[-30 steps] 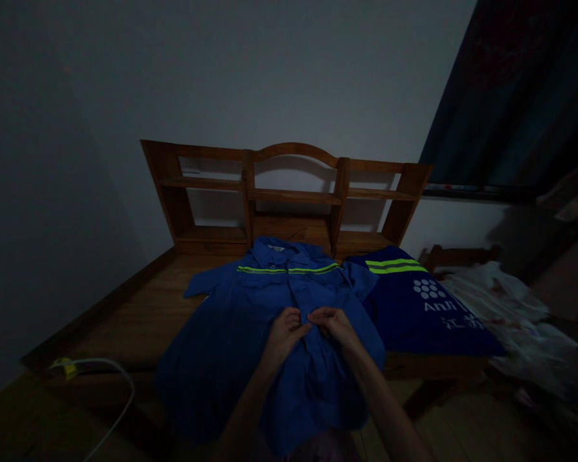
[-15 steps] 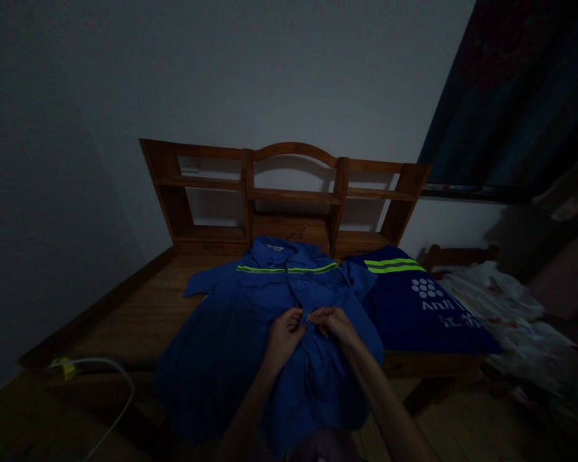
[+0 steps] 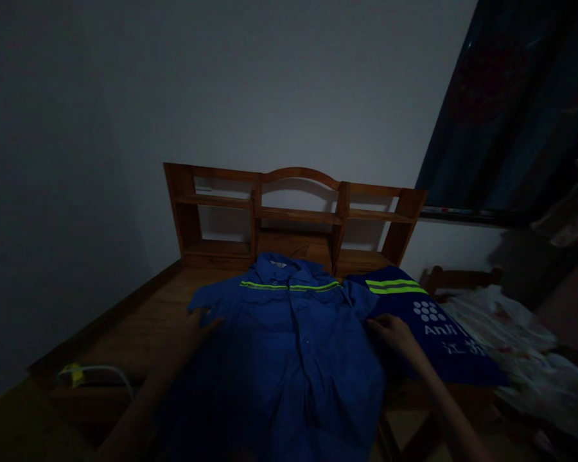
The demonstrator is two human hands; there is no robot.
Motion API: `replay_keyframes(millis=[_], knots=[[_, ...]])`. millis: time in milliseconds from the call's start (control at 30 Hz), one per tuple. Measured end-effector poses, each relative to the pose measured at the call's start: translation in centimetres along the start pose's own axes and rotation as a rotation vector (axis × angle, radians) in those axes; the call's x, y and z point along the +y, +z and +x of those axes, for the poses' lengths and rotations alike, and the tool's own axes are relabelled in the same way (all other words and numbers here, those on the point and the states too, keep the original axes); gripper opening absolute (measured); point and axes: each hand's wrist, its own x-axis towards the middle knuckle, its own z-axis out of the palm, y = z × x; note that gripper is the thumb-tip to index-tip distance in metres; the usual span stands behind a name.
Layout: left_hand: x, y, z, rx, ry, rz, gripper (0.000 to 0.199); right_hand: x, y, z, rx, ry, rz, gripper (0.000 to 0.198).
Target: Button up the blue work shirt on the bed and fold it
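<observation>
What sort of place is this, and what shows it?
Probably a room in a home: a wooden desk with a shelf unit at its back, a wooden chair, and a blue shirt laid out.

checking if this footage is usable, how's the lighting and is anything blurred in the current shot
Head view: dim overall, the lower left of the blue shirt sinking into darkness; same head view: left hand dark and smeared, right hand somewhat clearer; again head view: the yellow-green band on the dark blue garment stands out brightly.
</observation>
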Motion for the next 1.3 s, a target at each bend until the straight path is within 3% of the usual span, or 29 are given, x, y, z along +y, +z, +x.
replay_keyframes(millis=[67, 167, 300, 467, 600, 700, 800, 867, 933, 1000, 1100, 1200, 1300], knots=[[-1.2, 0.2, 0.9, -0.106, 0.04, 0.028, 0.048, 0.2, 0.8, 0.8, -0.111, 0.022, -0.012, 0.035], [-0.8, 1.0, 1.4, -0.163, 0.079, 0.102, 0.029, -0.5, 2.6, 1.6, -0.231, 0.009, -0.029, 0.028], [-0.3, 0.6, 2.1, -0.135, 0.085, 0.116, 0.018, -1.0, 2.8, 2.6, -0.291, -0.016, 0.044, 0.026], [-1.1, -2.3, 4.4, 0.125, 0.031, -0.068, 0.021, -2.4, -2.2, 4.9, -0.008, -0.073, 0.211, 0.041], [0.2, -2.8, 8.6, 0.188, -0.153, -0.288, 0.022, -6.2, -5.5, 8.6, 0.263, -0.118, -0.072, 0.036], [2.2, -1.7, 11.6, 0.206, -0.172, -0.34, 0.026, -9.0, -4.9, 10.5, 0.376, -0.152, -0.207, 0.033], [4.1, -0.1, 12.5, 0.272, -0.1, -0.327, 0.05, -10.5, -2.0, 9.5, 0.384, -0.223, -0.239, 0.053], [5.4, 0.9, 11.2, 0.381, 0.035, -0.269, 0.065, -11.1, 0.5, 7.0, 0.383, -0.399, -0.245, 0.056], [7.1, 1.8, 8.4, 0.431, 0.224, -0.193, 0.06, -11.5, 3.3, 3.3, 0.298, -0.583, -0.222, 0.041], [9.3, 2.7, 4.6, 0.306, 0.386, -0.176, 0.043, -11.8, 6.0, -0.5, 0.119, -0.669, -0.184, 0.028], [13.2, 4.6, -1.2, 0.02, 0.592, -0.278, 0.03, -11.7, 9.4, -4.1, 0.002, -0.669, -0.129, 0.025], [16.1, 7.4, -4.5, -0.07, 0.638, -0.389, 0.03, -11.2, 11.7, -4.3, 0.001, -0.629, -0.086, 0.029], [17.2, 10.4, -4.7, -0.077, 0.523, -0.44, 0.029, -10.4, 12.6, -2.8, 0.019, -0.584, -0.077, 0.031]])
